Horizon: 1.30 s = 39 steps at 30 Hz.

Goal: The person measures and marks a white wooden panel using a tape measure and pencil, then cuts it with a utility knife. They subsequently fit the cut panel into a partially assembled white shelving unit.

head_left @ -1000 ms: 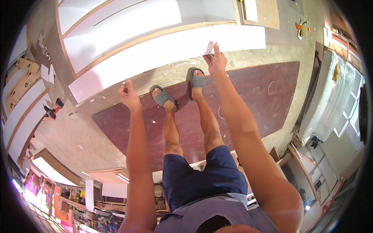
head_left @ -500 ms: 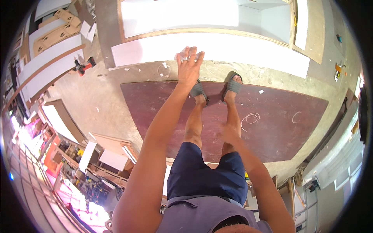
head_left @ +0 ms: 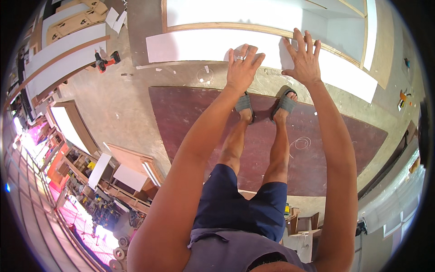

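Observation:
A long white board [head_left: 181, 49] lies along the front of a white-lined cabinet frame with bare plywood edges [head_left: 217, 26]. My left hand [head_left: 243, 68], with a ring on one finger, is over the board's near side, fingers spread and nothing in them. To its right, my right hand [head_left: 304, 59] is open too, its fingers stretched across the board toward the plywood edge. Whether either palm presses on the board, I cannot tell. Both hands cast shadows on the white surface.
Under my sandalled feet is a dark red board [head_left: 308, 167] with scraps on it. A red and black cordless drill [head_left: 105, 62] sits on the left, near stacked white panels [head_left: 68, 59]. At far right lies an orange-handled tool [head_left: 403, 99]. Wooden pieces stand at lower left.
My right hand has come up from beside my leg to the white board. The left hand has stayed over the board, its fingers now more spread. The whole view has shifted slightly.

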{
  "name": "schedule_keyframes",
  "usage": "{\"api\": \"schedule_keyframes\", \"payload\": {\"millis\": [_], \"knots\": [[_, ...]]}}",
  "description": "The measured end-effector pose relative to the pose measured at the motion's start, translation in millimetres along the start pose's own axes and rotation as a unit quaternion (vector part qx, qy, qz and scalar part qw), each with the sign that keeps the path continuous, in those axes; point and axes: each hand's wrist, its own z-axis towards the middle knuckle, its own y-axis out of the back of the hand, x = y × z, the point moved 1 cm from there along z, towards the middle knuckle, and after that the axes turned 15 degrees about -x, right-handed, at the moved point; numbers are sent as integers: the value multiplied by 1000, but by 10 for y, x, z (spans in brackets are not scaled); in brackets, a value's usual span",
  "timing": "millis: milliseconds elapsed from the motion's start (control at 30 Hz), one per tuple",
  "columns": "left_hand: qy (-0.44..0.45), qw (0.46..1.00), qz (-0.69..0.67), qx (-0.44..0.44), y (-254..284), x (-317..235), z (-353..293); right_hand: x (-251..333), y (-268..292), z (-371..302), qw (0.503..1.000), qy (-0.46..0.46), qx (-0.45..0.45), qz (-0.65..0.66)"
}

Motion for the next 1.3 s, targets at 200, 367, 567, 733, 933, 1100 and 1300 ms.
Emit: {"api": "schedule_keyframes", "payload": {"millis": [200,367,567,733,933,1100,1300], "knots": [[-7,999,-37,26,159,164,133,24,-20,4,1000,-6,-18,4],[12,999,-6,40,189,434,167,5,-32,-15,999,18,-29,19],[-30,999,4,15,171,408,60,-82,29,-46,998,45,-8,38],[-42,999,20,-5,113,377,-5,-122,-19,-89,996,63,-36,53],[-54,995,50,-61,-101,473,-53,-118,-271,-143,988,62,-137,36],[-73,989,51,-118,-229,511,-132,-160,-392,-186,979,76,-189,23],[-53,988,35,-142,-246,504,-146,-109,-299,-228,974,78,-213,29]]}}
